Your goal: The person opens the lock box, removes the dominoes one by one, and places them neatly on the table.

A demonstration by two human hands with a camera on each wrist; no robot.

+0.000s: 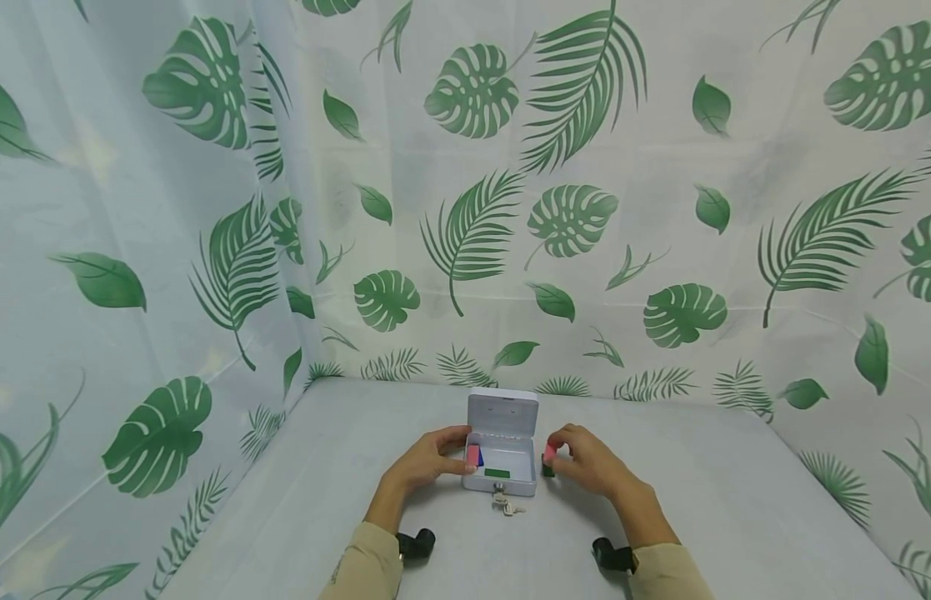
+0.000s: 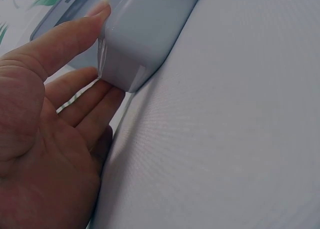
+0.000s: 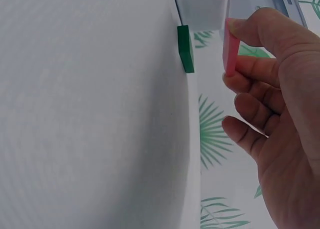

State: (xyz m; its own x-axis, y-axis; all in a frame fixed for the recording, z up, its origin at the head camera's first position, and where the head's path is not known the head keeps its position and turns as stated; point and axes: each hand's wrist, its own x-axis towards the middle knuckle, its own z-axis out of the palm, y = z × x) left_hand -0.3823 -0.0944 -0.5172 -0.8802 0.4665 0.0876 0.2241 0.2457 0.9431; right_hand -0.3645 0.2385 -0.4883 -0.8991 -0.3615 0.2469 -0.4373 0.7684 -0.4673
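An open white cash box (image 1: 498,487) stands in the middle of the table with its lid raised. My left hand (image 1: 431,457) holds it by its left side, thumb (image 2: 65,44) at the rim and fingers against the outer wall. Between thumb and fingertips, my right hand (image 1: 588,458) pinches a pink block (image 3: 231,48), up off the table just right of the box. Below it a green block (image 3: 185,49) lies on the table. Inside the box, another pink block (image 1: 473,455) and a blue block (image 1: 481,457) sit at the left, a green block (image 1: 498,473) near the front.
Keys (image 1: 509,506) hang from the lock at the box's front and lie on the white tablecloth (image 1: 510,558). A leaf-patterned curtain (image 1: 465,250) closes off the back and left of the table. Black wrist cameras (image 1: 417,544) are worn on both wrists.
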